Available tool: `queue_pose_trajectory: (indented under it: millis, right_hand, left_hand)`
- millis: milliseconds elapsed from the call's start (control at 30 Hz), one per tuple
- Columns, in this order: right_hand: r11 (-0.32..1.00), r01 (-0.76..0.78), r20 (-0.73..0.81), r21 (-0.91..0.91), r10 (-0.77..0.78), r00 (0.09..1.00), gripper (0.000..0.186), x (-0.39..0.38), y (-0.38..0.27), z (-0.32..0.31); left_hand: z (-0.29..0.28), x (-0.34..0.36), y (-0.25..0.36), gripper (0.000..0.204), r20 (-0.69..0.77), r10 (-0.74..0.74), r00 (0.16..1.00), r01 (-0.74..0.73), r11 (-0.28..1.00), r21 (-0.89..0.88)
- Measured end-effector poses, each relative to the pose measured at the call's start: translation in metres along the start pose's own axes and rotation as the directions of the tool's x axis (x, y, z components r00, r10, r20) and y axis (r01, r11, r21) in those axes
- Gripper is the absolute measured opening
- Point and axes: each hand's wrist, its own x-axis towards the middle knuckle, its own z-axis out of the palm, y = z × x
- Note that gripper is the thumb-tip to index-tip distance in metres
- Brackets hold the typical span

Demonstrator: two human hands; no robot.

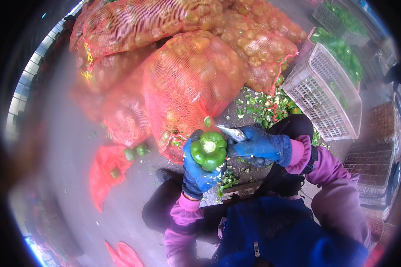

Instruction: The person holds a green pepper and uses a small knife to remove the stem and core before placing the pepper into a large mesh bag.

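Note:
A green bell pepper rests in my left hand, its pale cut top facing up. That hand wears a blue glove dotted with bits of pepper, and its fingers curl round the pepper. My right hand, gloved in blue too, is closed round a knife. The silvery blade points left, just beyond the pepper's upper right edge; whether it touches cannot be told. A small green scrap shows above the pepper. Most of the knife's handle is hidden in my right glove.
Full red mesh sacks are piled ahead. Green and white trimmings litter the ground beside a tilted plastic crate. Crates of green peppers stand far right, stacked crates nearer. A red mesh bag lies left with loose peppers.

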Motion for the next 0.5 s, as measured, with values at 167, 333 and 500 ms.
queue_pose_trajectory:
  millis: [167, 333, 500]
  right_hand:
    - [0.942, -0.023, -0.078, -0.334, -0.003, 0.997, 0.060, -0.009, -0.012, -0.021]
    - [0.659, 0.207, 0.114, -0.723, -0.182, 0.977, 0.051, 0.001, 0.002, -0.015]
    - [0.911, 0.038, -0.286, -0.410, -0.168, 0.944, 0.062, 0.031, -0.003, -0.046]
  left_hand:
    - [-0.002, -0.002, 0.023, 0.088, -0.114, -0.242, 0.964, 0.202, 0.939, -0.279]
    - [-0.004, 0.003, 0.003, 0.080, -0.009, -0.368, 0.930, 0.281, 0.725, -0.629]
    - [0.011, -0.002, 0.015, 0.080, 0.084, 0.083, 0.993, -0.104, 0.946, 0.305]
